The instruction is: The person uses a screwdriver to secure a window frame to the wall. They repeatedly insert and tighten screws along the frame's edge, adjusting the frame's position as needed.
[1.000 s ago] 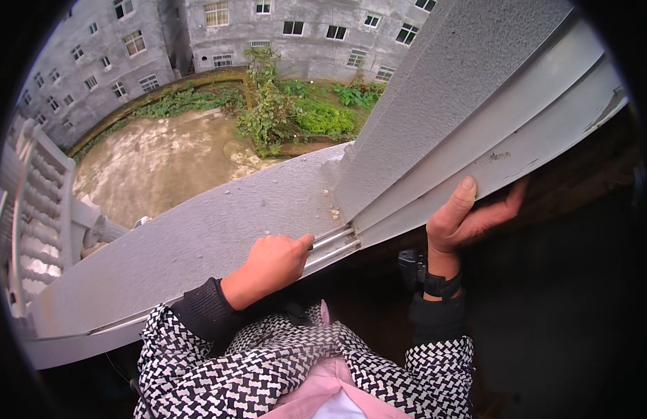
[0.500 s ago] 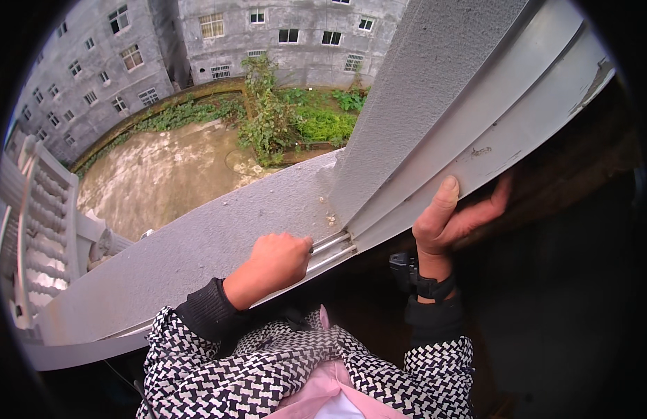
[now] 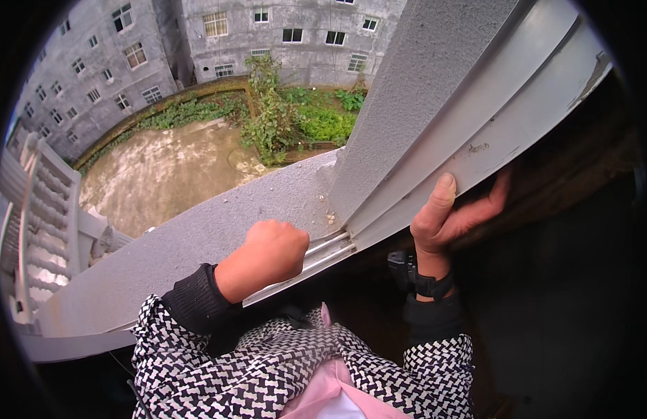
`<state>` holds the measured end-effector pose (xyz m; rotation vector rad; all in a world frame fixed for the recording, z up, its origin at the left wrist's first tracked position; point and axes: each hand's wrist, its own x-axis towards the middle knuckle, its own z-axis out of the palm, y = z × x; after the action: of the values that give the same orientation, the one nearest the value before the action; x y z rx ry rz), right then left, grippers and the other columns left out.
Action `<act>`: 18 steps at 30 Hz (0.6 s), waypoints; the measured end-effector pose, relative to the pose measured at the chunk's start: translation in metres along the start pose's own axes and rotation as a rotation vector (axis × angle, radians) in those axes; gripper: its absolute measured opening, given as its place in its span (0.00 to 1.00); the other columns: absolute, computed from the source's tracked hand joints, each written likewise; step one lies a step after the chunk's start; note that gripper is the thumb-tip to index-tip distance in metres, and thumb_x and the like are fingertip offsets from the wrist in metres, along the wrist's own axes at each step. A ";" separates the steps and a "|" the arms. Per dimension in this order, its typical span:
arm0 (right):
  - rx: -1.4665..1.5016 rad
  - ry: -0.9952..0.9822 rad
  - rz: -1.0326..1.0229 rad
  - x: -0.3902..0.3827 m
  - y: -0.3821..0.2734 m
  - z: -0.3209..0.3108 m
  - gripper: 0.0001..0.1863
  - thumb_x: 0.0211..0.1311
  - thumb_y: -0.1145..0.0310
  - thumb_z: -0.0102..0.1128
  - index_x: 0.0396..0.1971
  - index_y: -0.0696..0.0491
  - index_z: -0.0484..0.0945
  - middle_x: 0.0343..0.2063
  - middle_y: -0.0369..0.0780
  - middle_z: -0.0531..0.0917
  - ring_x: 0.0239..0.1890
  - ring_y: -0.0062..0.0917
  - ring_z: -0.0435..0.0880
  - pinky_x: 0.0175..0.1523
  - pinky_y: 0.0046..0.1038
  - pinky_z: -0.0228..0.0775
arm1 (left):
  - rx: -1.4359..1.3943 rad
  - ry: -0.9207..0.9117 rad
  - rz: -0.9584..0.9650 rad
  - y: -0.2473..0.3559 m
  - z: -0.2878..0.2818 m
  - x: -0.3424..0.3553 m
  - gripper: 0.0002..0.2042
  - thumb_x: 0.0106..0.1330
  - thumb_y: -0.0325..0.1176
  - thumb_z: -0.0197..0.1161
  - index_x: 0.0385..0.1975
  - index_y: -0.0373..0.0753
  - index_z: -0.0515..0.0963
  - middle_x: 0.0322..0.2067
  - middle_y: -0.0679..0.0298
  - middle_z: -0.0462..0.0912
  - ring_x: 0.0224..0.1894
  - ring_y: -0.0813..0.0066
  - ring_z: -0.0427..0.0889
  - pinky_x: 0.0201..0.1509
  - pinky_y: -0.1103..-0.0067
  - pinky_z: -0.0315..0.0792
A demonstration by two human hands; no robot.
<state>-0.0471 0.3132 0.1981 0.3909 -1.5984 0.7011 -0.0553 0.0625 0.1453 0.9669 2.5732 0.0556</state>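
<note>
My left hand (image 3: 271, 253) is closed in a fist over the metal window track (image 3: 329, 253), low on the left side of the corner. Whatever the fist may hold is hidden by the fingers. Two thin rails of the track run out from beside it to the corner. My right hand (image 3: 438, 220) braces against the white window side frame (image 3: 470, 150). Its thumb lies on the frame's face, while the other fingers stretch along the dark inner edge, spread away from the thumb. A black strap with a small device (image 3: 405, 271) is round the right wrist.
Outside the track runs a rough grey sill (image 3: 197, 234), with crumbs of debris (image 3: 328, 215) near the corner. A grey wall (image 3: 424, 77) rises beside the frame. Far below lie a concrete yard (image 3: 156, 174) and plants (image 3: 267, 122). A white balustrade (image 3: 47, 230) stands left.
My left fist has shifted slightly left and up along the track, showing more of its back. A dark tip seen at its fingers before is now out of sight. My right hand stays put.
</note>
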 end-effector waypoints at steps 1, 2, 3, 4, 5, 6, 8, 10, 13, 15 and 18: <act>-0.006 -0.016 0.005 0.000 -0.001 -0.001 0.41 0.65 0.63 0.59 0.72 0.66 0.53 0.70 0.58 0.60 0.71 0.46 0.62 0.76 0.47 0.50 | -0.017 0.035 0.003 0.002 0.000 -0.001 0.08 0.64 0.34 0.58 0.35 0.38 0.81 0.27 0.50 0.86 0.32 0.48 0.87 0.34 0.57 0.79; 0.034 0.013 0.027 0.000 0.000 0.002 0.42 0.65 0.62 0.59 0.72 0.67 0.54 0.70 0.58 0.60 0.71 0.48 0.61 0.76 0.47 0.48 | -0.025 0.055 -0.001 0.005 0.001 0.000 0.08 0.64 0.33 0.58 0.35 0.38 0.81 0.27 0.50 0.86 0.32 0.48 0.87 0.34 0.58 0.80; 0.019 -0.013 0.025 0.000 0.000 0.001 0.41 0.65 0.62 0.59 0.72 0.66 0.53 0.70 0.59 0.60 0.71 0.48 0.61 0.76 0.48 0.48 | -0.035 0.077 -0.003 0.008 0.002 0.003 0.08 0.64 0.33 0.58 0.35 0.38 0.81 0.27 0.50 0.86 0.32 0.47 0.87 0.35 0.58 0.80; 0.036 0.014 0.027 -0.001 0.002 0.002 0.41 0.65 0.62 0.59 0.72 0.66 0.53 0.70 0.59 0.60 0.71 0.49 0.61 0.76 0.48 0.48 | -0.036 0.074 -0.009 0.012 0.005 0.007 0.08 0.64 0.32 0.57 0.35 0.38 0.81 0.28 0.50 0.86 0.32 0.47 0.87 0.35 0.58 0.80; -0.003 -0.009 -0.002 -0.001 0.002 0.002 0.41 0.65 0.62 0.59 0.72 0.66 0.53 0.70 0.59 0.59 0.71 0.50 0.60 0.76 0.49 0.48 | -0.033 0.070 -0.017 0.015 0.007 0.011 0.08 0.64 0.32 0.57 0.36 0.38 0.81 0.28 0.50 0.86 0.33 0.47 0.87 0.35 0.58 0.80; -0.010 0.026 -0.019 -0.002 0.004 0.003 0.41 0.66 0.62 0.59 0.72 0.66 0.53 0.70 0.60 0.59 0.71 0.50 0.60 0.76 0.49 0.48 | -0.032 0.053 -0.028 0.018 0.008 0.014 0.08 0.64 0.32 0.57 0.36 0.38 0.81 0.28 0.50 0.86 0.33 0.47 0.87 0.36 0.58 0.80; -0.014 0.059 -0.029 -0.003 0.005 0.003 0.41 0.66 0.62 0.58 0.72 0.66 0.53 0.70 0.60 0.59 0.72 0.50 0.60 0.76 0.50 0.47 | -0.047 0.070 -0.025 0.019 0.009 0.015 0.08 0.64 0.32 0.57 0.36 0.38 0.81 0.29 0.50 0.86 0.34 0.47 0.88 0.36 0.58 0.80; -0.014 0.046 -0.033 -0.004 0.007 0.003 0.41 0.66 0.62 0.59 0.72 0.66 0.53 0.70 0.60 0.59 0.72 0.50 0.60 0.76 0.50 0.47 | -0.047 0.042 -0.025 0.018 0.008 0.011 0.08 0.64 0.32 0.57 0.36 0.39 0.81 0.30 0.50 0.87 0.34 0.47 0.88 0.36 0.58 0.80; 0.043 0.061 -0.013 -0.005 0.008 0.005 0.41 0.66 0.63 0.59 0.72 0.65 0.53 0.70 0.59 0.58 0.72 0.49 0.60 0.76 0.49 0.48 | -0.024 -0.016 -0.021 0.013 0.004 0.002 0.08 0.64 0.32 0.57 0.37 0.39 0.81 0.30 0.50 0.87 0.34 0.47 0.87 0.36 0.58 0.80; 0.082 0.057 -0.011 -0.005 0.007 0.006 0.41 0.66 0.63 0.59 0.73 0.64 0.52 0.71 0.58 0.57 0.72 0.48 0.60 0.76 0.48 0.50 | -0.022 -0.024 -0.036 0.012 0.004 -0.001 0.08 0.64 0.32 0.57 0.37 0.39 0.81 0.29 0.50 0.86 0.34 0.47 0.87 0.36 0.58 0.80; 0.069 0.037 -0.008 -0.002 0.004 0.005 0.41 0.66 0.64 0.60 0.73 0.63 0.52 0.71 0.57 0.56 0.71 0.46 0.61 0.75 0.47 0.52 | -0.047 0.034 -0.038 0.017 0.008 0.007 0.09 0.65 0.33 0.57 0.38 0.39 0.81 0.29 0.50 0.86 0.33 0.47 0.87 0.35 0.57 0.80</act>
<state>-0.0531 0.3130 0.1952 0.4324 -1.5404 0.7545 -0.0463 0.0785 0.1382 0.9072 2.6085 0.1221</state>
